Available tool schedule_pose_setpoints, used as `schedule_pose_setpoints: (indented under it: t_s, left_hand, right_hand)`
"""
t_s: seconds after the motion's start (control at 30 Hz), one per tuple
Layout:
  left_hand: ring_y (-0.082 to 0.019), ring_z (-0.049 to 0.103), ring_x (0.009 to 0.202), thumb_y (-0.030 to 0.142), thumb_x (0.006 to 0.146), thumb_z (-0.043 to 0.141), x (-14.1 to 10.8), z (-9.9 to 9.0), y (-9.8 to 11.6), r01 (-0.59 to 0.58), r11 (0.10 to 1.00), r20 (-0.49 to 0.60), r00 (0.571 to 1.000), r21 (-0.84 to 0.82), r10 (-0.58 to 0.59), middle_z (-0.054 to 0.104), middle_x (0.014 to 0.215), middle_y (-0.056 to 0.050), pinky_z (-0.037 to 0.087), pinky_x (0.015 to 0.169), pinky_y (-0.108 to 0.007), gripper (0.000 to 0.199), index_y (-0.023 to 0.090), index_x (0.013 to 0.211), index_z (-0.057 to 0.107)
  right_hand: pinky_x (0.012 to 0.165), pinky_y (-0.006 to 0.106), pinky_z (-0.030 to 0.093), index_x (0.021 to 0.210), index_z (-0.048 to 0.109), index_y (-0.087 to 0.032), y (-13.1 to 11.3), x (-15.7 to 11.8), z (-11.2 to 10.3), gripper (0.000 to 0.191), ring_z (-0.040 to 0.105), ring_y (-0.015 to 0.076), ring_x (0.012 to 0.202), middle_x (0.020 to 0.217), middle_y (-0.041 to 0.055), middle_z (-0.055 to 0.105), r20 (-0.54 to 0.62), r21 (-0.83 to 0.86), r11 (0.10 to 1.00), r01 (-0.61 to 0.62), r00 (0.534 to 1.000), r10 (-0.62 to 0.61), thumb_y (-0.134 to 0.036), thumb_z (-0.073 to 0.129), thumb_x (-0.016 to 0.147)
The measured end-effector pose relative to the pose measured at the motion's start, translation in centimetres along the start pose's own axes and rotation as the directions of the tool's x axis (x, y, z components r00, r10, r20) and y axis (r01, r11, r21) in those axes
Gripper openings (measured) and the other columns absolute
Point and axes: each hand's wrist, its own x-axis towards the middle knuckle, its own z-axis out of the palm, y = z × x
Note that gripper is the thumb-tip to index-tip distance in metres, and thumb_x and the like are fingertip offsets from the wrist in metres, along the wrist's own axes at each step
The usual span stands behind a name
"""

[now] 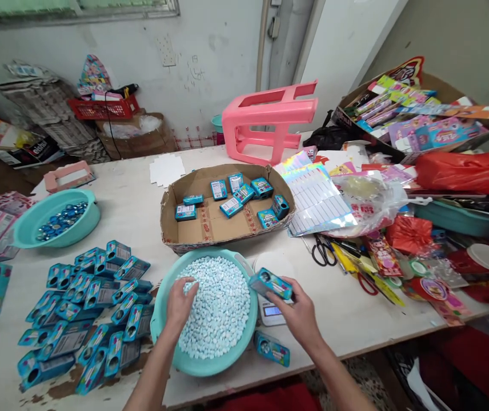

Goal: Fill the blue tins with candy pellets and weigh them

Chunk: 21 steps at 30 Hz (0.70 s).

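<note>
My right hand point(299, 313) is closed around a small blue printed box point(273, 283), tilted above a digital scale point(272, 313). The box has a round opening at its near end. My left hand point(179, 302) is over the left side of a turquoise basin point(165, 342) full of pale blue and white candies point(216, 308). Its fingers and thumb are curled together, with a few pale candies showing between them. Another blue box point(272, 349) lies in front of the scale, pale pieces visible through its opening.
Many blue boxes point(94, 291) lie left of the basin. Behind it stands a cardboard tray point(169, 228) holding several boxes. A turquoise bowl point(92, 214) of shiny blue pieces sits far left. Scissors point(324, 251), a pink stool point(270, 111) and packaging crowd the right and back.
</note>
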Motion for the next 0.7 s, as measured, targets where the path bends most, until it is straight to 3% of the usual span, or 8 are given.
schedule_pose_setpoints:
  t_s: [0.07,0.17,0.23,0.3,0.4,0.5,0.6,0.7]
  left_hand:
    - [-0.020,0.054,0.084,0.008,0.062,0.073,1.3,0.7,1.2,-0.056,0.997,-0.044,0.998,-0.060,0.053,0.062,0.078,-0.003,0.041,0.069,-0.021,0.016,0.021,0.070,0.067]
    - [-0.020,0.054,0.087,0.011,0.066,0.070,5.2,4.0,4.2,-0.185,0.979,-0.037,0.983,-0.086,0.182,0.061,0.081,-0.004,0.040,0.077,-0.022,0.012,0.020,0.073,0.067]
    - [-0.022,0.054,0.092,0.015,0.068,0.070,9.2,7.3,5.4,-0.315,0.946,0.062,0.949,0.081,0.310,0.060,0.087,-0.005,0.039,0.085,-0.026,0.013,0.021,0.079,0.066]
    - [-0.026,0.051,0.103,0.020,0.069,0.069,13.6,11.0,5.4,-0.440,0.832,0.237,0.895,0.339,0.377,0.059,0.101,-0.008,0.035,0.094,-0.033,0.023,0.021,0.091,0.064]
    - [-0.033,0.045,0.114,0.025,0.066,0.071,19.3,16.2,4.0,-0.493,0.660,0.404,0.865,0.567,0.299,0.055,0.113,-0.014,0.030,0.099,-0.043,0.042,0.018,0.105,0.057]
    - [-0.037,0.042,0.116,0.026,0.058,0.077,22.9,20.2,2.4,-0.475,0.641,0.429,0.870,0.603,0.241,0.054,0.117,-0.018,0.028,0.100,-0.047,0.056,0.014,0.108,0.054]
    - [-0.038,0.038,0.120,0.025,0.053,0.079,24.9,22.4,1.3,-0.445,0.630,0.428,0.883,0.637,0.192,0.050,0.121,-0.020,0.026,0.101,-0.048,0.064,0.013,0.110,0.051]
    - [-0.040,0.036,0.121,0.022,0.051,0.081,26.0,23.2,0.2,-0.408,0.607,0.423,0.897,0.682,0.128,0.048,0.123,-0.020,0.027,0.100,-0.048,0.065,0.012,0.107,0.049]
  right_hand:
    - [0.073,0.035,0.050,0.102,0.058,-0.020,2.3,1.5,-1.4,0.043,0.062,0.0237,0.080,0.089,0.0046,0.067,-0.116,-0.042,0.999,-0.030,0.993,0.025,-0.047,0.069,0.071]
    - [0.075,0.038,0.050,0.100,0.059,-0.020,5.8,3.9,-2.0,0.043,0.062,0.0248,0.081,0.090,0.0055,0.067,-0.157,-0.071,0.997,-0.029,0.988,0.017,-0.049,0.069,0.070]
    - [0.078,0.040,0.050,0.099,0.059,-0.020,7.4,5.0,-1.7,0.040,0.062,0.0256,0.084,0.092,0.0060,0.066,-0.130,-0.069,0.998,-0.007,0.991,-0.002,-0.048,0.067,0.071]
    - [0.083,0.042,0.049,0.102,0.058,-0.020,8.5,5.7,-1.5,0.039,0.061,0.0266,0.091,0.097,0.0066,0.065,-0.084,-0.064,0.998,0.013,0.996,-0.018,-0.045,0.065,0.073]
    - [0.097,0.047,0.042,0.119,0.051,-0.023,9.1,5.6,-1.9,0.055,0.051,0.0296,0.114,0.120,0.0087,0.056,-0.044,-0.091,0.995,0.042,0.998,-0.046,-0.041,0.069,0.071]
    - [0.103,0.049,0.037,0.132,0.038,-0.026,9.7,4.8,-3.9,0.068,0.041,0.0305,0.125,0.137,0.0091,0.042,-0.072,-0.119,0.993,0.005,0.997,-0.014,-0.041,0.068,0.073]
    - [0.095,0.048,0.045,0.130,0.040,-0.026,10.9,3.9,-7.1,0.057,0.050,0.0295,0.115,0.135,0.0103,0.043,-0.145,-0.097,0.990,-0.104,0.985,0.090,-0.043,0.060,0.079]
    - [0.091,0.046,0.048,0.122,0.046,-0.023,12.3,3.4,-10.3,0.047,0.054,0.0275,0.108,0.126,0.0116,0.049,-0.240,-0.094,0.985,-0.142,0.964,0.116,-0.043,0.058,0.081]
